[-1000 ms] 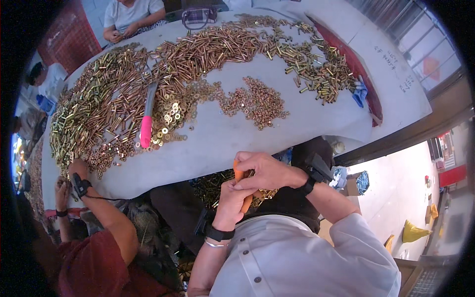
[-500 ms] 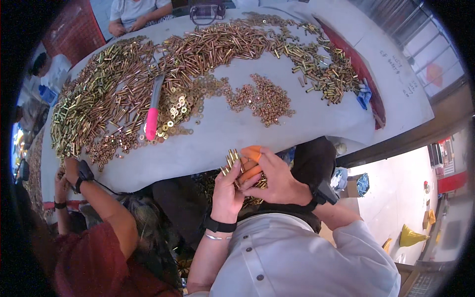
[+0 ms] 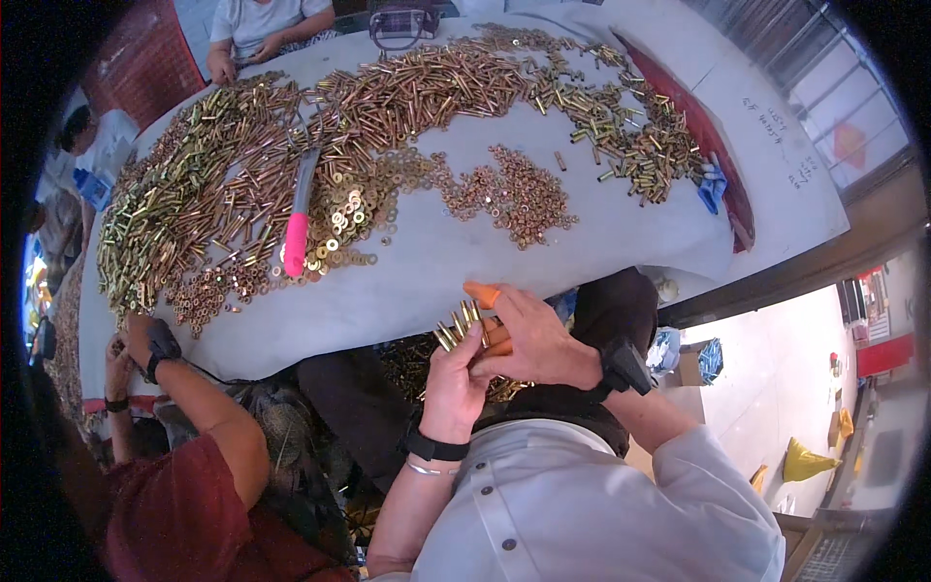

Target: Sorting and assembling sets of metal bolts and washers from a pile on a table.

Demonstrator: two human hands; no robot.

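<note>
The left hand (image 3: 454, 373) has its fingers curled narrow around a small bundle of brass bolts (image 3: 458, 323), whose heads fan out above the fingertips. The right hand (image 3: 536, 339) lies over it from the right, fingers folded around an orange-handled tool (image 3: 482, 294); only the handle's end shows beyond the knuckles, and its working end is hidden, so what kind of tool it is cannot be told. Both hands meet just short of the near edge of the tabletop (image 3: 456, 254), over the lap, where more brass pieces (image 3: 412, 359) lie in shadow, partly covered by the wrists. Straight beyond the fingers the cloth-covered tabletop is bare for a stretch; further out lie a heap of nuts (image 3: 514, 194), to the left washers (image 3: 351, 209) beside a pink-handled knife (image 3: 297, 228), and a wide band of bolts (image 3: 407, 97) across the far side. At lower left another person's hand (image 3: 145, 339) reaches the edge. The far rim curves off and is cut by the dark border.
</note>
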